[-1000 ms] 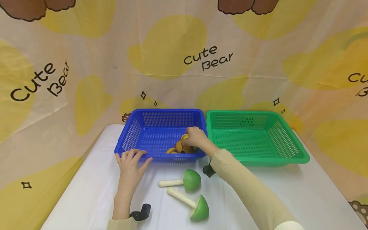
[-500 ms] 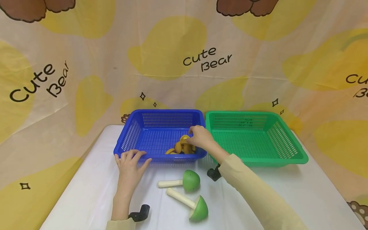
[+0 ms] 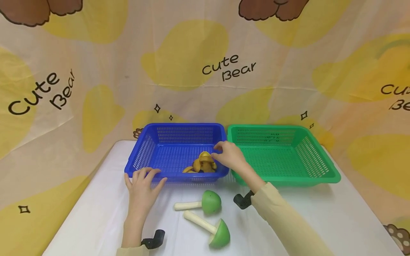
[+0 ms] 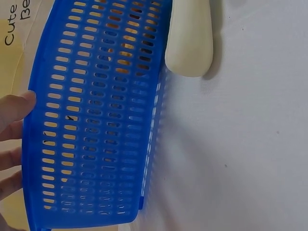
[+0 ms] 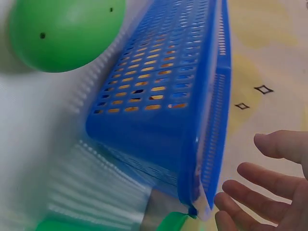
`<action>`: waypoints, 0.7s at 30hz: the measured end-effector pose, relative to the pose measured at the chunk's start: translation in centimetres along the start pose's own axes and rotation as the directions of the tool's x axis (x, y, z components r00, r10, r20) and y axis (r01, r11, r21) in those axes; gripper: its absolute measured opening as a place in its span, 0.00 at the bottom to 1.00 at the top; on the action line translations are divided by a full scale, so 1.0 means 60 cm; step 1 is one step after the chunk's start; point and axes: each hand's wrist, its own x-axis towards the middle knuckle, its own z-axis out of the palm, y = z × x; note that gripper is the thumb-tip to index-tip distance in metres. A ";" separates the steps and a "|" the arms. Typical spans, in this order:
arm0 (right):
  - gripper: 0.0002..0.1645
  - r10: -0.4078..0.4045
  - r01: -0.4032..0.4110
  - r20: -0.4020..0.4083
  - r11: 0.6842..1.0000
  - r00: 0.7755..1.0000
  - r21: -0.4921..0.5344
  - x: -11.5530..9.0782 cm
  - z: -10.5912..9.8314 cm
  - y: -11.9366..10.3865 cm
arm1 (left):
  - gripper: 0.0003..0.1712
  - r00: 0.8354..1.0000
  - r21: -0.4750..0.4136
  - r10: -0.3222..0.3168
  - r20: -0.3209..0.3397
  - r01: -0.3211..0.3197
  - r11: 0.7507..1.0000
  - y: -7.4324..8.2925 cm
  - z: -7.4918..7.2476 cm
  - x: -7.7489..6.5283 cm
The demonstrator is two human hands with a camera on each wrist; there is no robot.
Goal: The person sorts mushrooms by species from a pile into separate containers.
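My left hand (image 3: 142,192) holds the front rim of the blue plastic basket (image 3: 179,175) near its left corner. Its fingers lie over the rim, with the thumb spread to the right; the left wrist view shows some fingertips hidden behind the rim (image 4: 30,144). Over the basket's right side hovers my right hand (image 3: 231,155), its fingers apart and loosely bent, with nothing between them. Just left of it, a small heap of rounded brown-yellow pieces (image 3: 205,164) lies in the basket's front right corner. The right wrist view has the right hand (image 5: 274,192) beyond the basket rim.
A green basket (image 3: 288,179) stands close beside the blue one, on the right. Two toy mushrooms with green caps lie in front on the white table: one mushroom (image 3: 210,202) nearer the basket, another mushroom (image 3: 221,234) closer to me. A printed cloth (image 3: 192,53) hangs behind.
My right hand has drawn back right and up from the brown-yellow pieces, and its fingers have come away from them. The left hand stays at the rim. The view has shifted slightly.
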 end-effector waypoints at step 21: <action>0.21 -0.003 0.032 -0.171 0.985 0.985 0.168 -0.084 -0.036 0.061 | 0.14 0.977 0.108 0.214 -0.009 -0.212 0.971 0.058 -0.013 -0.002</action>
